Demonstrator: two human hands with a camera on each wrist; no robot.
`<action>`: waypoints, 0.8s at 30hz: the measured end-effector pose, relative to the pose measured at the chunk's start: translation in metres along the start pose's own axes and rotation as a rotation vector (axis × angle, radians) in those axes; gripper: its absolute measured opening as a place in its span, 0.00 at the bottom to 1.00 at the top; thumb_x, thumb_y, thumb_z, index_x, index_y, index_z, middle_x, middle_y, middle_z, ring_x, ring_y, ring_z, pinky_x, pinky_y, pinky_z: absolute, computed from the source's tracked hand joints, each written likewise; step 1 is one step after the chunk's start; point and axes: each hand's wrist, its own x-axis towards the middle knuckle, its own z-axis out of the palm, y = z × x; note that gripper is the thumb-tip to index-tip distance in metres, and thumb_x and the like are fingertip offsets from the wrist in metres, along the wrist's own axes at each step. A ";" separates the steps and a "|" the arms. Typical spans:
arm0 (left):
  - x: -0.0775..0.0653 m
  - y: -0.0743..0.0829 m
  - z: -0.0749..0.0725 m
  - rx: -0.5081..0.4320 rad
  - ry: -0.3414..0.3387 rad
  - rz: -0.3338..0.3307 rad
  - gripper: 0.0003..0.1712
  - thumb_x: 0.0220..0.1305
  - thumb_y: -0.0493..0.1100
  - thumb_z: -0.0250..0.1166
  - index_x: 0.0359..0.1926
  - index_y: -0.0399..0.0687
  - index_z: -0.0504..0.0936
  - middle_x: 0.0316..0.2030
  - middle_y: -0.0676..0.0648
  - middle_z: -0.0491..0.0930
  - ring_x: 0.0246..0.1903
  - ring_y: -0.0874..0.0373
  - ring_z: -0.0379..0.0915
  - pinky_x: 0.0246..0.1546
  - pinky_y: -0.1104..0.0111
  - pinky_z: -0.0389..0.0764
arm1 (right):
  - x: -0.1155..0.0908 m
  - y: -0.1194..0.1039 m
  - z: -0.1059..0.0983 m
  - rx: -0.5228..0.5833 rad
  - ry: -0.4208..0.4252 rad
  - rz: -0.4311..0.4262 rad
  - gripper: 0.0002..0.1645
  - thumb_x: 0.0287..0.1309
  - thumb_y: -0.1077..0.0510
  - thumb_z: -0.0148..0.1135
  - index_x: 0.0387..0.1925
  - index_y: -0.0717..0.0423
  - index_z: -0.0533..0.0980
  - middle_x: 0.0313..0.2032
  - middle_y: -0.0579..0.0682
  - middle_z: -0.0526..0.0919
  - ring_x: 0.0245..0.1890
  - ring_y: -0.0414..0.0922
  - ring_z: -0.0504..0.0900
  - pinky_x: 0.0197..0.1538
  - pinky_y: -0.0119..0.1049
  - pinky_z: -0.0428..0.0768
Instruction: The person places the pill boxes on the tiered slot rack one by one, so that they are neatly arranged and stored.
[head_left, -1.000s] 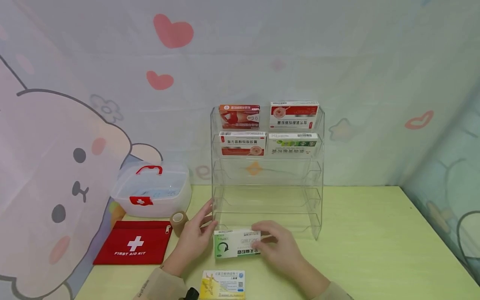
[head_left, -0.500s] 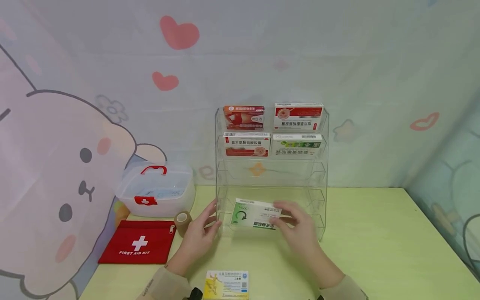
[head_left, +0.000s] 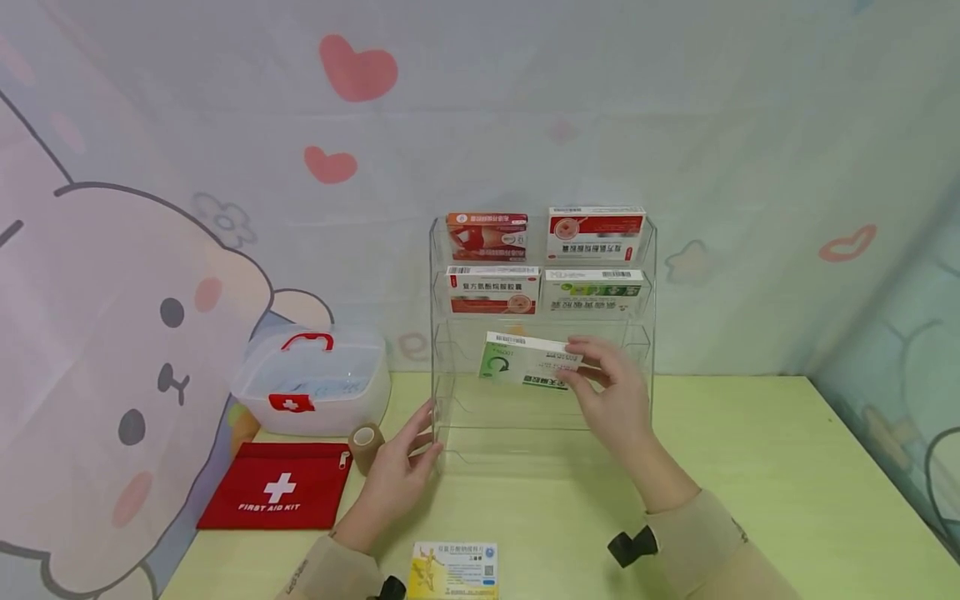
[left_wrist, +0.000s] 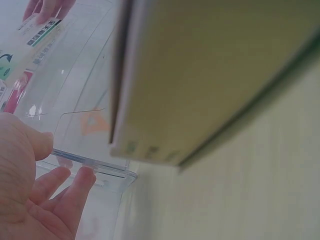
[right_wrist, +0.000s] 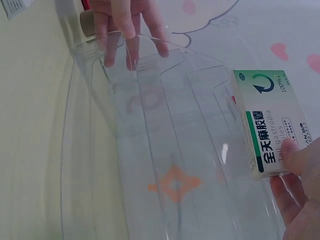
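My right hand (head_left: 611, 396) pinches a white and green medicine box (head_left: 517, 360) by its right end, tilted, in front of the middle tier of a clear acrylic display rack (head_left: 525, 427). In the right wrist view the thumb lies on the front of the medicine box (right_wrist: 270, 120) and fingers are behind it. My left hand (head_left: 397, 467) holds the rack's lower left side edge. From the left wrist, the thumb and fingers of the left hand (left_wrist: 55, 195) show on either side of the clear panel.
The upper two tiers hold a red box (head_left: 487, 237) and several white boxes (head_left: 596, 233). A yellow and white box (head_left: 453, 571) lies near the front. Left of the rack are a tan bandage roll (head_left: 366, 447), a red first aid pouch (head_left: 273, 487) and a lidded white case (head_left: 322, 404).
My right hand has lifted the white and green box from the table in front of the rack, up and rightward to the middle tier. The left hand stays at the rack's side.
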 end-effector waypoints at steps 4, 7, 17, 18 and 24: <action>0.000 0.000 0.000 -0.010 -0.002 -0.001 0.44 0.69 0.38 0.66 0.78 0.72 0.59 0.70 0.45 0.74 0.61 0.45 0.81 0.58 0.62 0.85 | 0.013 0.000 0.003 0.012 0.002 -0.014 0.22 0.54 0.67 0.74 0.51 0.59 0.82 0.57 0.53 0.82 0.52 0.46 0.86 0.53 0.27 0.87; 0.000 0.001 0.000 -0.012 0.001 -0.004 0.43 0.69 0.38 0.66 0.78 0.69 0.59 0.70 0.45 0.74 0.61 0.46 0.82 0.57 0.62 0.85 | 0.020 -0.001 0.006 0.024 0.003 -0.025 0.21 0.54 0.67 0.74 0.51 0.60 0.82 0.58 0.55 0.81 0.53 0.47 0.85 0.54 0.27 0.86; 0.001 0.003 0.000 -0.022 -0.004 -0.014 0.43 0.69 0.37 0.66 0.79 0.64 0.60 0.71 0.45 0.73 0.61 0.45 0.81 0.58 0.62 0.84 | 0.041 0.002 0.013 -0.073 -0.003 -0.095 0.20 0.54 0.66 0.74 0.50 0.59 0.82 0.56 0.54 0.83 0.55 0.47 0.85 0.54 0.25 0.86; 0.001 0.003 0.000 -0.021 -0.004 -0.015 0.43 0.69 0.37 0.66 0.79 0.64 0.60 0.71 0.45 0.74 0.61 0.45 0.81 0.58 0.62 0.84 | 0.043 0.003 0.014 -0.084 -0.011 -0.099 0.20 0.55 0.66 0.74 0.50 0.59 0.82 0.55 0.54 0.83 0.54 0.48 0.85 0.53 0.26 0.86; 0.000 0.001 0.001 -0.009 0.003 -0.007 0.44 0.69 0.37 0.67 0.78 0.69 0.60 0.70 0.46 0.74 0.60 0.46 0.82 0.57 0.62 0.85 | 0.049 0.004 0.023 -0.132 -0.061 -0.083 0.20 0.55 0.65 0.74 0.51 0.58 0.82 0.56 0.52 0.82 0.56 0.47 0.83 0.54 0.25 0.86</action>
